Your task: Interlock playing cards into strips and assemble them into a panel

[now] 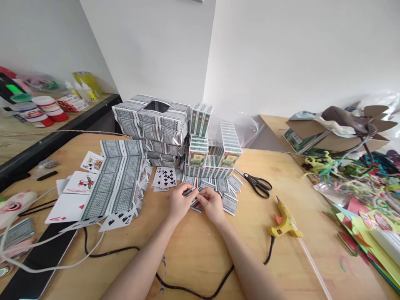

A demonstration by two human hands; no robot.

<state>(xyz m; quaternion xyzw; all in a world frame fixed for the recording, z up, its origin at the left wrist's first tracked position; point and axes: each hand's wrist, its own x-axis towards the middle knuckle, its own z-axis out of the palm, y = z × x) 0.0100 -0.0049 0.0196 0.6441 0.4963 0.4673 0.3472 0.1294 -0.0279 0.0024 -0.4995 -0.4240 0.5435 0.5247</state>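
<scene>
- Bare forearms (pixel 145 258) reach in from the lower edge, over a black cord (pixel 184 287) on the wooden bench (pixel 250 258).
- Left hand (pixel 181 203): thumb and fingers pinch a small patterned card (pixel 188 192), mostly hidden by the fingers.
- Right hand (pixel 213 205): fingertips pressed together at the same card, meeting the left ones; its exact hold is hard to tell.
- Loose cards (pixel 230 204) lie face down beside and behind the hands, which are at the middle of the bench.
- Left of the hands stands a folded panel of joined cards (pixel 111 183), with face-up cards around its lower edge.
- Behind them, a block of card-covered pieces (pixel 150 121) is stacked next to green-and-white card boxes (pixel 198 158).
- To the right lie black-handled scissors (pixel 258 185) and, nearer, a yellow glue gun (pixel 285 221) with a clear stick in its back end.
- Coloured paper (pixel 368 237) and fuzzy stems (pixel 353 175) are heaped at the far right.
</scene>
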